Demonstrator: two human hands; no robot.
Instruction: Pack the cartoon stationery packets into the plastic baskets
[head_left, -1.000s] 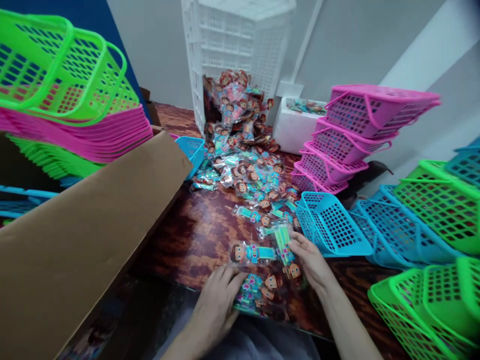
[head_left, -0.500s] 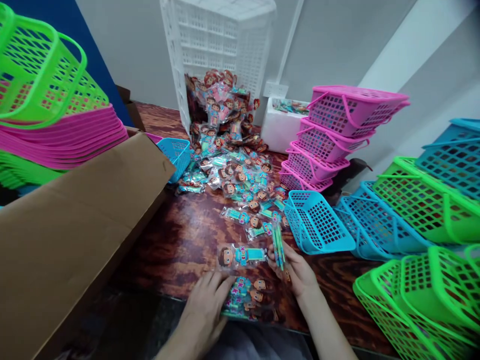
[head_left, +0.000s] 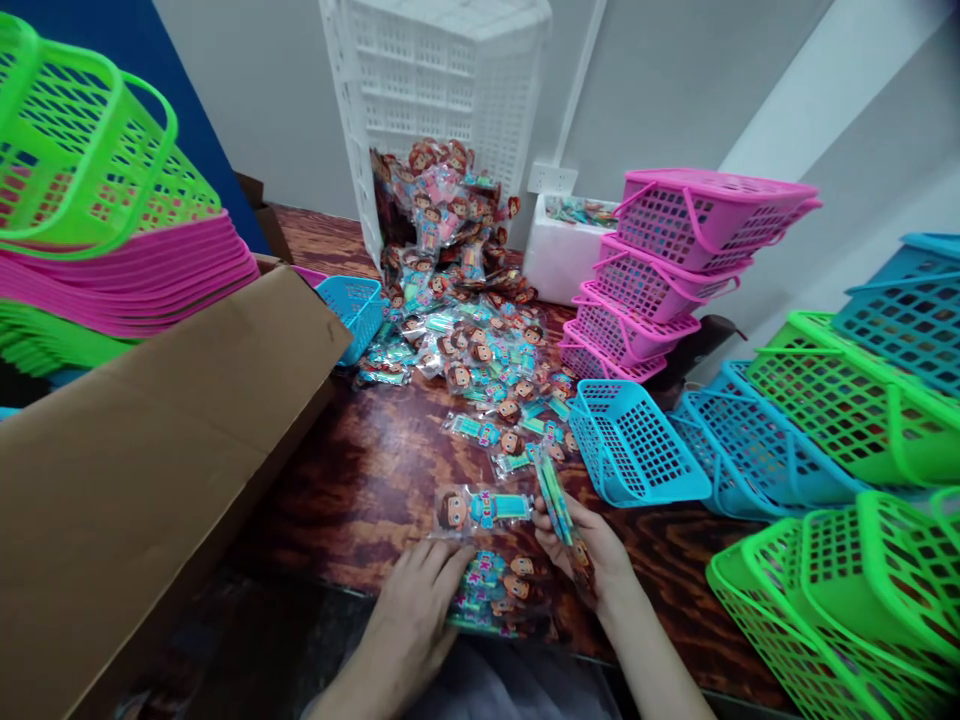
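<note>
My right hand (head_left: 592, 550) is closed around a few clear packets (head_left: 553, 497) with green sticks and printed cartoon figures, seen edge-on and tilted. At the table's front edge, my left hand (head_left: 420, 605) grips the left end of a row of overlapping packets (head_left: 495, 585); its thumb is partly hidden. Just above that row a single packet (head_left: 484, 510) lies flat, with a brown-haired figure in blue printed on it. Further back spreads a heap of similar packets (head_left: 480, 350).
A white crate (head_left: 435, 60) lies tipped behind the heap. On the right stand a blue basket (head_left: 637, 450), stacked pink baskets (head_left: 675, 220) and green baskets (head_left: 832, 590). A cardboard box (head_left: 165, 420) and nested baskets (head_left: 120, 270) fill the left. A white foam box (head_left: 562, 250) sits at the back.
The packets in my right hand have tilted, their top leaning left and their lower end showing more against the palm. My left hand has barely moved.
</note>
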